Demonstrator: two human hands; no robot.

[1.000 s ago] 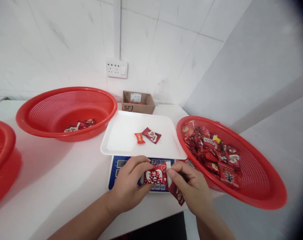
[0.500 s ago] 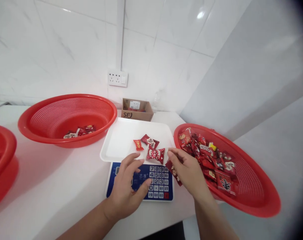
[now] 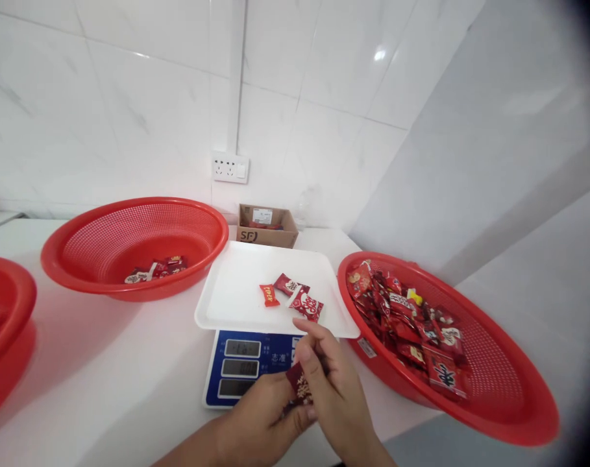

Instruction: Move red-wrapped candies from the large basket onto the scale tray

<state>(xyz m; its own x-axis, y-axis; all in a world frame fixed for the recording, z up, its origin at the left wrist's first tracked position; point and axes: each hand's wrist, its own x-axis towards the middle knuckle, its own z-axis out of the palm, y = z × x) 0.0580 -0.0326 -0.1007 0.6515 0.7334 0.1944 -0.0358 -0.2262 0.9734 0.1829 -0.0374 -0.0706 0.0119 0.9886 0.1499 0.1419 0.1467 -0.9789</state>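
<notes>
Head view: my left hand (image 3: 264,410) and right hand (image 3: 337,397) both grip the dark red packet (image 3: 299,383) before the blue scale (image 3: 279,345), probably to steady it from two sides; the white tray's (image 3: 236,285) raised rim likely keeps three wrapped packets (image 3: 306,305) from sliding off.

The left hand (image 3: 265,412) is being held close beside the right hand (image 3: 336,395), fingers (image 3: 320,333) bent on both; the forearms (image 3: 197,447) are being angled inward.

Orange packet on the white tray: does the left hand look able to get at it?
Probably yes, once freed: nothing covers the orange packet, but the left hand and right hand are at a dark red packet.
</notes>
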